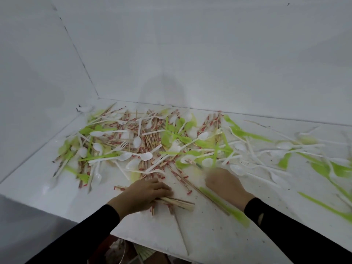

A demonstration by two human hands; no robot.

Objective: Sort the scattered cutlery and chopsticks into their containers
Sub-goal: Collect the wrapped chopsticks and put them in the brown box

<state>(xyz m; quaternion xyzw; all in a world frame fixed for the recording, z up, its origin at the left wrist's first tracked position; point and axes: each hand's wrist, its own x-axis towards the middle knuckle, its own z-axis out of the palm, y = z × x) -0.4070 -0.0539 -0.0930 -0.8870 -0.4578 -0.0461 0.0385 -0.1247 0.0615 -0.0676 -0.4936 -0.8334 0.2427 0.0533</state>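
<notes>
Chopsticks of pale wood with red-printed bands (150, 141) lie strewn in a thick heap across the far half of a white tabletop (209, 235), mixed with white plastic spoons and forks (145, 156) and translucent lime-green plastic cutlery (175, 130); the heap runs from the left corner, where two white walls (171, 54) meet, out to the right edge of view, where the pieces are blurred; the left hand (144, 194), in a black sleeve (91, 231), lies near the table's front edge with its fingers curled down over a bundle of wooden chopsticks (179, 203), which sticks out to the right from under the palm and rests on the table; the right hand (226, 184), also black-sleeved, is at the near fringe of the heap, knuckles up and smeared by blur, so whether its fingers are apart or pinching something cannot be told; a long lime-green plastic piece (224, 207) lies on the table between the two wrists, close by the right one.
</notes>
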